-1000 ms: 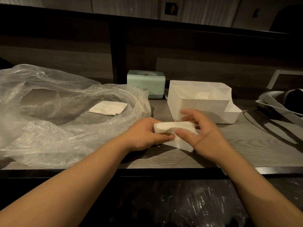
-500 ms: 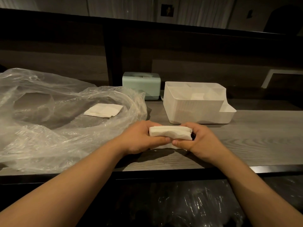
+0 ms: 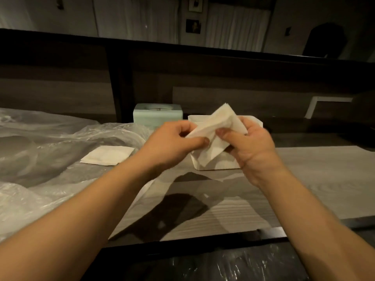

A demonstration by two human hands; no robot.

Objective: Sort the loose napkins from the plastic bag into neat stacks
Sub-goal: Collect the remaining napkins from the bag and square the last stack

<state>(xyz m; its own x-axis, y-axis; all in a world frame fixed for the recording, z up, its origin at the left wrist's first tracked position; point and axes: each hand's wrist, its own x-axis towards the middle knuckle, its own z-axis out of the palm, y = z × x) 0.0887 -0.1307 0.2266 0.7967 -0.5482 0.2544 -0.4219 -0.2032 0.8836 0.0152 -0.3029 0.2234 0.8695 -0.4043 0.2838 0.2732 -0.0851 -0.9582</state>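
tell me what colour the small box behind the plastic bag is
Pale mint green box, seen in the head view, the only one here.

Two hands up, left [image 3: 172,141] and right [image 3: 251,142]; between them maybe one napkin bunch [image 3: 216,136], one stack [image 3: 107,155] left, one bag [image 3: 50,159], two boxes beyond: green [image 3: 157,115], white [image 3: 225,164].

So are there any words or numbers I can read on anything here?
None can be read.
Napkins in both hands: plain white, no print.
Green box: no label shows.
White bin: no writing shows.
Plastic bag and the napkin on it: no print shows.
Wall pictures: too small and dark to tell.
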